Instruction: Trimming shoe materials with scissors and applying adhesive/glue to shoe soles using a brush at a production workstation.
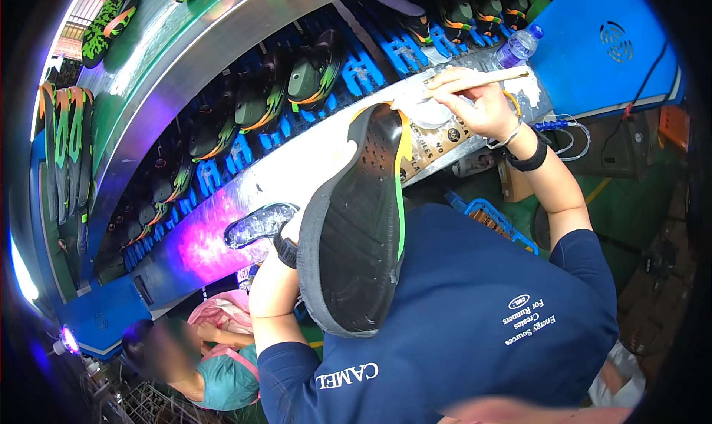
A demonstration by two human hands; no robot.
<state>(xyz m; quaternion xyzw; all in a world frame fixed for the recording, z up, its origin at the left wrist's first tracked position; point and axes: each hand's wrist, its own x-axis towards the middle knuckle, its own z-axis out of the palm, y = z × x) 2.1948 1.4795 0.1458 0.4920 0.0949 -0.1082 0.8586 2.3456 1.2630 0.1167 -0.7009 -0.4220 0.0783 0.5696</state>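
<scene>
My left hand (294, 225), with a dark band on its wrist, grips a long black shoe sole (352, 253) from behind and its left side. Most of those fingers are hidden by the sole. It has a raised dark rim, small holes near its far end, and orange, yellow and green along the edge. In my right hand (475, 105) is a brush with a pale flat handle (508, 75), pinched between thumb and fingers. Its whitish head lies close to the sole's far end. A white bowl (432, 114) stands just below the brush. Left of the sole lies a glossy black sole-shaped piece (259, 224).
Several dark shoes (252, 101) sit on blue racks (361, 72) along a curved line beyond the bench. A clear bottle (519, 46) stands near the blue panel (593, 42). A co-worker in teal (226, 379) is at lower left. A blue basket (493, 220) sits below the bench.
</scene>
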